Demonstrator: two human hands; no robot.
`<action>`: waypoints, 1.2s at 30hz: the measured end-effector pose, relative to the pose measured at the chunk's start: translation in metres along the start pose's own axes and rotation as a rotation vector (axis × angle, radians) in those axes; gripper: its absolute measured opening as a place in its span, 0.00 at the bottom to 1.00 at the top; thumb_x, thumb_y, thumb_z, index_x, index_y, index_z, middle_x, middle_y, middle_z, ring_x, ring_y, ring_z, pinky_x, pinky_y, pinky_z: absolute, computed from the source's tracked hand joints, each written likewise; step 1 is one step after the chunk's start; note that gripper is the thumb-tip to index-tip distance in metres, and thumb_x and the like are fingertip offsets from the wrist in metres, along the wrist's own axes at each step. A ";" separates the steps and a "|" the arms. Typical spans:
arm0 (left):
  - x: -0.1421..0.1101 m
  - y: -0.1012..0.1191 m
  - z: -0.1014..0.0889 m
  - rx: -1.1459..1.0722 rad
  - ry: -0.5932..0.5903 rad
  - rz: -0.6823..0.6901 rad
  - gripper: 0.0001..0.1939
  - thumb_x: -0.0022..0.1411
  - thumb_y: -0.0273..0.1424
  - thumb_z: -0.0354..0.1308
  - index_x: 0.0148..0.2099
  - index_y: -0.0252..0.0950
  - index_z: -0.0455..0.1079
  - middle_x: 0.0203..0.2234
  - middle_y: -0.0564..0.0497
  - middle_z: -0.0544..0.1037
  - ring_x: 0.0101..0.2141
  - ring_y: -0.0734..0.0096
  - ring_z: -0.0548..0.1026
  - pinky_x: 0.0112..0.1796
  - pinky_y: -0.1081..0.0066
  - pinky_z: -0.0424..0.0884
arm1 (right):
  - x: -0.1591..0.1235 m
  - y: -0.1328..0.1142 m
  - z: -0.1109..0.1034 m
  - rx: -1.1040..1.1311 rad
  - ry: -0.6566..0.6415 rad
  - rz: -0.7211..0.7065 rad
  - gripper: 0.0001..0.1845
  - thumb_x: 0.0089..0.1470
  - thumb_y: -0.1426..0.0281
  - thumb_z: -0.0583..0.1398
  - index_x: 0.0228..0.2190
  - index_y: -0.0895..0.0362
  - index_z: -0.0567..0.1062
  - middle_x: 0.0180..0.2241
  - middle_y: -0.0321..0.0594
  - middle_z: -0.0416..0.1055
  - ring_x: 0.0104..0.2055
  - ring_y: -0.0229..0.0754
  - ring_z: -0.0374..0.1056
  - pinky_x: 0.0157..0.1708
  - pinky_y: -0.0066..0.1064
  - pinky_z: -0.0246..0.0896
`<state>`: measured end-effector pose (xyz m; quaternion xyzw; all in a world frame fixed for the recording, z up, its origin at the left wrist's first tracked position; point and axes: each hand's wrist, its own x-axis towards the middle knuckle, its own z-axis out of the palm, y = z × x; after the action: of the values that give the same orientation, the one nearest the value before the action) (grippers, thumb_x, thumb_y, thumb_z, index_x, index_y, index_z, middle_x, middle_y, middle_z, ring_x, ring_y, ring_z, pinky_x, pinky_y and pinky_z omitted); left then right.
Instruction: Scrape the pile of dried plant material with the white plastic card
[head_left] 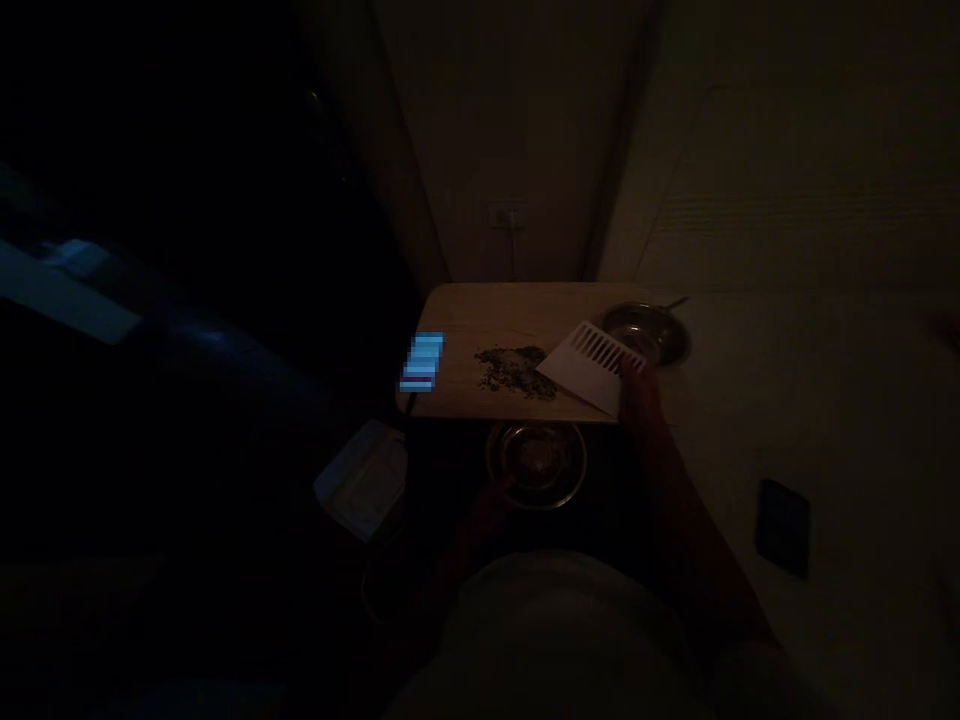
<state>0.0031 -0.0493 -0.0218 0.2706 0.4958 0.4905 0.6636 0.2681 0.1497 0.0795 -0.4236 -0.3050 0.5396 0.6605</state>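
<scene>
My right hand (639,392) is closed on a flat white scraper (589,378) with a row of slots along one side. The scraper's far left corner touches a pile of dark chopped bits, perhaps herbs (514,370), on a wooden board (525,305). Below the board's near edge is a round metal bowl (577,485) with something pale inside. My left hand (495,497) grips the bowl's left rim, its fingers dim in the dark. Behind the scraper, at the board's right, stands another metal bowl (675,345) with a utensil handle sticking out.
A lit, blurred-out screen (422,362) lies at the board's left edge. Lower left is a pale container (364,480). A dark phone-like slab (782,527) lies at right. A wall socket (508,215) with a cord is behind the board. The room is very dark.
</scene>
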 end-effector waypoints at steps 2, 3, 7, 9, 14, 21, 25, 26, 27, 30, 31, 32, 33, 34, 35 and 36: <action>0.000 0.001 -0.002 0.034 -0.004 0.001 0.14 0.43 0.24 0.68 0.36 0.39 0.76 0.47 0.46 0.79 0.63 0.45 0.57 0.62 0.49 0.49 | 0.000 -0.001 -0.001 0.008 -0.021 -0.008 0.22 0.40 0.56 0.68 0.36 0.55 0.74 0.33 0.36 0.77 0.33 0.41 0.72 0.36 0.39 0.71; 0.000 0.001 -0.004 0.041 0.004 0.004 0.14 0.43 0.24 0.68 0.36 0.39 0.76 0.46 0.46 0.79 0.63 0.45 0.57 0.62 0.49 0.49 | -0.001 -0.002 -0.001 0.012 -0.036 -0.012 0.22 0.40 0.57 0.68 0.36 0.55 0.73 0.33 0.36 0.77 0.32 0.40 0.72 0.35 0.38 0.71; -0.002 0.002 -0.007 0.067 0.089 0.040 0.16 0.37 0.22 0.69 0.32 0.39 0.76 0.43 0.46 0.80 0.62 0.44 0.58 0.63 0.51 0.44 | -0.001 -0.001 -0.005 0.008 -0.055 0.010 0.21 0.35 0.62 0.69 0.34 0.55 0.73 0.29 0.34 0.75 0.29 0.39 0.70 0.33 0.36 0.69; -0.004 0.006 -0.004 0.087 0.133 0.055 0.17 0.34 0.20 0.70 0.31 0.39 0.76 0.41 0.46 0.81 0.61 0.43 0.60 0.63 0.53 0.45 | 0.000 0.001 -0.008 -0.013 -0.063 0.015 0.22 0.33 0.66 0.69 0.33 0.55 0.72 0.28 0.33 0.75 0.28 0.39 0.70 0.32 0.35 0.68; -0.004 0.024 0.015 -0.107 0.103 -0.065 0.17 0.41 0.24 0.68 0.37 0.39 0.76 0.43 0.45 0.81 0.61 0.46 0.60 0.60 0.52 0.55 | 0.003 0.006 -0.014 -0.053 -0.078 -0.008 0.20 0.31 0.71 0.67 0.32 0.56 0.72 0.28 0.32 0.74 0.29 0.38 0.68 0.34 0.34 0.66; 0.003 0.032 0.033 -0.142 0.078 -0.147 0.18 0.52 0.30 0.65 0.47 0.36 0.74 0.40 0.45 0.81 0.53 0.48 0.71 0.54 0.54 0.65 | -0.002 0.004 -0.013 -0.071 -0.052 -0.009 0.18 0.31 0.70 0.67 0.31 0.56 0.75 0.29 0.34 0.76 0.29 0.40 0.69 0.34 0.35 0.65; -0.001 0.035 0.037 -0.208 0.107 -0.176 0.16 0.59 0.33 0.61 0.50 0.37 0.72 0.46 0.43 0.76 0.49 0.55 0.73 0.49 0.58 0.70 | -0.003 0.002 -0.011 -0.080 -0.056 -0.001 0.18 0.32 0.70 0.67 0.31 0.54 0.75 0.30 0.35 0.76 0.31 0.42 0.70 0.36 0.37 0.66; -0.001 0.036 0.038 -0.221 0.116 -0.179 0.16 0.62 0.35 0.59 0.52 0.36 0.70 0.48 0.43 0.74 0.47 0.57 0.73 0.47 0.58 0.71 | -0.003 0.001 -0.011 -0.089 -0.069 -0.002 0.18 0.33 0.69 0.67 0.32 0.54 0.75 0.30 0.35 0.76 0.32 0.42 0.71 0.36 0.37 0.66; -0.001 0.037 0.039 -0.230 0.123 -0.185 0.17 0.64 0.36 0.57 0.53 0.36 0.69 0.50 0.43 0.72 0.46 0.60 0.73 0.46 0.58 0.72 | -0.003 0.001 -0.012 -0.102 -0.078 0.006 0.17 0.34 0.69 0.67 0.32 0.53 0.75 0.30 0.35 0.76 0.31 0.43 0.71 0.36 0.37 0.66; 0.004 0.038 0.044 -0.249 0.134 -0.207 0.17 0.65 0.37 0.55 0.54 0.37 0.68 0.51 0.43 0.71 0.46 0.61 0.73 0.44 0.57 0.72 | -0.002 0.001 -0.015 -0.114 -0.068 0.041 0.17 0.33 0.70 0.68 0.31 0.54 0.75 0.29 0.35 0.76 0.29 0.42 0.70 0.34 0.36 0.66; 0.006 0.038 0.045 -0.255 0.138 -0.214 0.18 0.65 0.37 0.56 0.54 0.35 0.67 0.51 0.44 0.71 0.46 0.60 0.73 0.44 0.56 0.72 | -0.001 0.001 -0.016 -0.127 -0.067 0.041 0.17 0.34 0.70 0.68 0.32 0.54 0.75 0.28 0.35 0.75 0.29 0.41 0.69 0.33 0.36 0.66; 0.008 0.037 0.046 -0.260 0.141 -0.221 0.19 0.65 0.37 0.56 0.55 0.35 0.67 0.51 0.43 0.71 0.46 0.60 0.73 0.44 0.56 0.72 | -0.001 0.002 -0.017 -0.135 -0.068 0.042 0.17 0.34 0.70 0.67 0.32 0.54 0.74 0.28 0.34 0.75 0.28 0.42 0.69 0.32 0.36 0.66; 0.009 0.036 0.047 -0.266 0.140 -0.225 0.19 0.64 0.37 0.56 0.55 0.35 0.67 0.51 0.43 0.71 0.46 0.60 0.73 0.44 0.56 0.72 | -0.001 0.002 -0.017 -0.137 -0.075 0.040 0.17 0.34 0.70 0.67 0.32 0.54 0.74 0.28 0.34 0.75 0.28 0.42 0.69 0.32 0.36 0.66; 0.010 0.036 0.047 -0.270 0.140 -0.227 0.19 0.64 0.37 0.57 0.55 0.34 0.67 0.50 0.43 0.71 0.46 0.59 0.73 0.44 0.56 0.72 | 0.000 0.003 -0.017 -0.142 -0.074 0.035 0.17 0.35 0.69 0.67 0.32 0.54 0.74 0.28 0.35 0.75 0.28 0.42 0.69 0.32 0.36 0.66; 0.010 0.035 0.047 -0.274 0.138 -0.226 0.19 0.64 0.37 0.57 0.55 0.34 0.67 0.50 0.43 0.71 0.46 0.60 0.73 0.44 0.56 0.72 | 0.000 0.003 -0.017 -0.143 -0.073 0.030 0.17 0.35 0.69 0.67 0.32 0.54 0.74 0.28 0.35 0.75 0.29 0.42 0.69 0.33 0.36 0.66; 0.009 0.035 0.046 -0.276 0.136 -0.224 0.19 0.64 0.37 0.56 0.55 0.34 0.67 0.51 0.43 0.71 0.46 0.60 0.73 0.44 0.56 0.72 | 0.000 0.003 -0.017 -0.142 -0.070 0.023 0.16 0.34 0.69 0.67 0.32 0.54 0.75 0.28 0.35 0.75 0.29 0.41 0.69 0.33 0.36 0.65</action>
<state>0.0319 -0.0225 0.0213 0.0862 0.4947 0.4941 0.7097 0.2809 0.1459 0.0691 -0.4539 -0.3606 0.5387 0.6114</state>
